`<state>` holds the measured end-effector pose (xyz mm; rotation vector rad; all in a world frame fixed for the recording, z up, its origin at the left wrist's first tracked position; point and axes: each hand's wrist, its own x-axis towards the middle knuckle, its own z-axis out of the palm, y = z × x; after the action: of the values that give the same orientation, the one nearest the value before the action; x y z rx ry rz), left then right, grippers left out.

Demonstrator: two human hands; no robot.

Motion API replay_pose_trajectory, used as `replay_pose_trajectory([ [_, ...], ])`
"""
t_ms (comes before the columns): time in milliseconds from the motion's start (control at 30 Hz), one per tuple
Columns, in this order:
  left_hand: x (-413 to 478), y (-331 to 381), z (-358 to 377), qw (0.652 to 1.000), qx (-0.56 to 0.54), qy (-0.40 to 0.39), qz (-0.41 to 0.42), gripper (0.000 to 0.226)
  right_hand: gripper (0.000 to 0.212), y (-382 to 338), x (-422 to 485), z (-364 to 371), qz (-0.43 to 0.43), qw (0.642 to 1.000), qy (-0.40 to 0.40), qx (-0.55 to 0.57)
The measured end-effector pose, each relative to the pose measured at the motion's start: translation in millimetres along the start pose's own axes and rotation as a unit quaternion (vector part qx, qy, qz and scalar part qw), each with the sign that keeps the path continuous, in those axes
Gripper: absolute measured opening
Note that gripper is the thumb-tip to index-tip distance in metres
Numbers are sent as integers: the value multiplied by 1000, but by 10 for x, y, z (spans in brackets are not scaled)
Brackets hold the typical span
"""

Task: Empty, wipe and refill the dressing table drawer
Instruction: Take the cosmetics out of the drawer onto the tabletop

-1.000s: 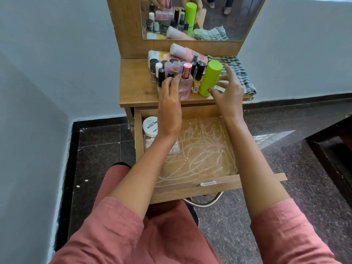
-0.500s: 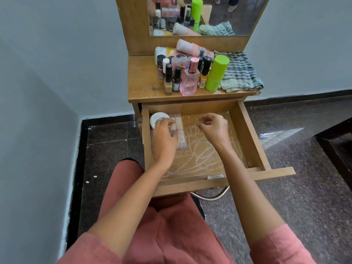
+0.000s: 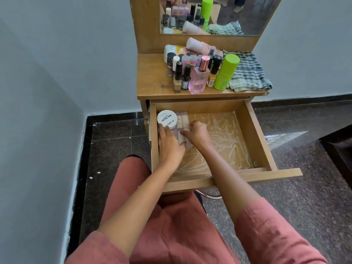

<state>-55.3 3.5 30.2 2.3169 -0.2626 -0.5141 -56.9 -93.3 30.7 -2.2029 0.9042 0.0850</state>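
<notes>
The wooden drawer (image 3: 253, 134) of the dressing table stands pulled out, lined with a clear plastic sheet (image 3: 224, 141). In its back left corner lies a white round nail polish jar (image 3: 167, 119), with a clear packet of beige items (image 3: 183, 120) beside it. My left hand (image 3: 169, 143) lies flat over the near end of the packet, its fingertips touching the jar's edge. My right hand (image 3: 197, 134) is beside it, its fingers curled onto the packet's right side. On the tabletop stand several nail polish bottles (image 3: 182, 73), a pink perfume bottle (image 3: 199, 80) and a green can (image 3: 224, 73).
A folded striped cloth (image 3: 247, 73) lies at the right of the tabletop (image 3: 150, 79). A mirror (image 3: 247, 14) rises behind. The drawer front (image 3: 266, 176) juts over my lap. Grey walls stand left and behind, with dark stone floor (image 3: 304, 187) to the right.
Both hands came down from the bottles on the tabletop into the drawer. They have moved to its back left corner, onto the jar and the packet.
</notes>
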Motion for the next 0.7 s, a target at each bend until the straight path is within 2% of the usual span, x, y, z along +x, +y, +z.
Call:
replay_pose_trajectory([
  [67, -2, 0, 2, 1000, -17, -5, -16, 84, 32, -2, 22, 23, 22, 999, -3, 29],
  [167, -4, 7, 5, 999, -16, -11, -28, 86, 15, 4, 45, 49, 58, 996, 7, 73],
  [333, 12, -11, -1, 999, -22, -14, -45, 86, 12, -6, 47, 70, 111, 980, 35, 160],
  [433, 17, -14, -3, 999, -24, -11, -46, 85, 21, -2, 68, 81, 128, 972, 46, 190],
  [700, 12, -25, -3, 999, -21, -18, -47, 85, 24, 40, 160, 99, 153, 967, 55, 196],
])
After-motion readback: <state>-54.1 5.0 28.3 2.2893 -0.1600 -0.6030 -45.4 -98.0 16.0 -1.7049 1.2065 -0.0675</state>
